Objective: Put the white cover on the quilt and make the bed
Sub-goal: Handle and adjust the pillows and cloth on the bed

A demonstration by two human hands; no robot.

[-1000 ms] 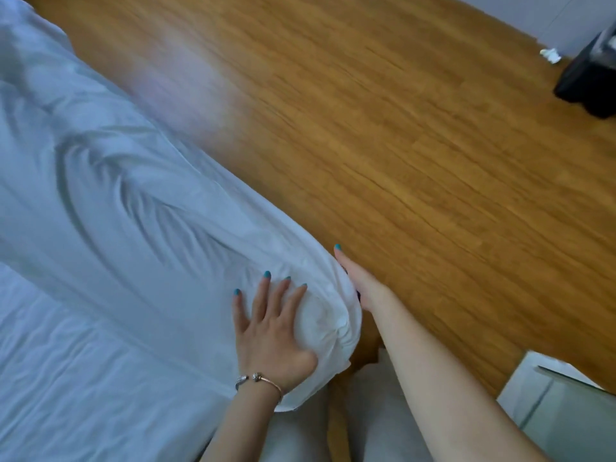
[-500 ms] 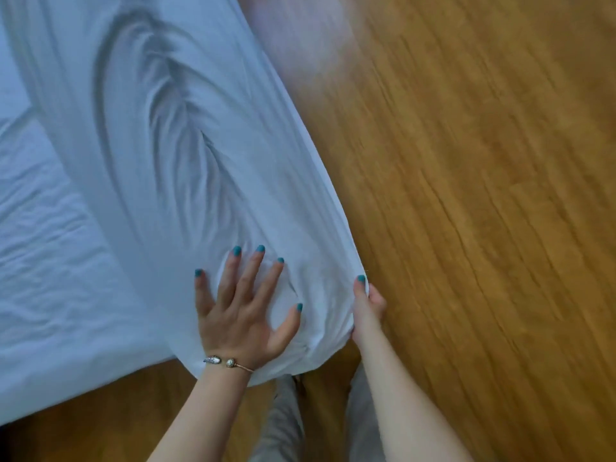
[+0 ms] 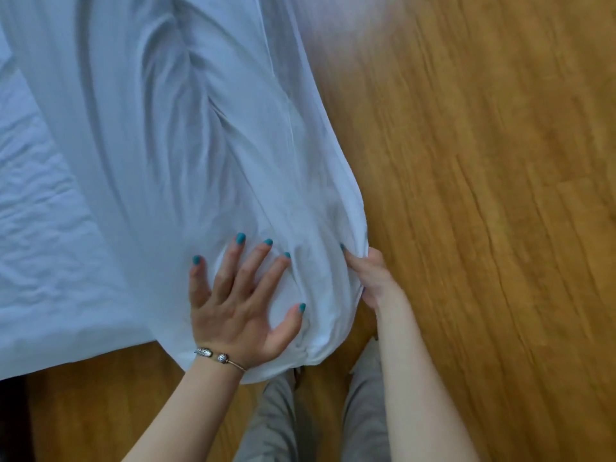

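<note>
The white cover [image 3: 186,135] with the quilt inside it hangs off the corner of the bed [image 3: 43,248] and bulges out over the floor. My left hand [image 3: 240,301] lies flat on the bulging corner, fingers spread and pressing the fabric. My right hand [image 3: 370,278] grips the cover's right edge from the side, fingers curled into the cloth. The quilt itself is hidden under the cover.
A wrinkled white sheet covers the mattress at the left. Wooden floor [image 3: 483,195] fills the right and bottom of the view. My legs in grey trousers [image 3: 276,421] stand right below the hanging corner.
The view has swung left and down, so the bed corner sits in front of me. My right hand went from reaching beside the cover to gripping its edge. My left hand's fingers spread wider.
</note>
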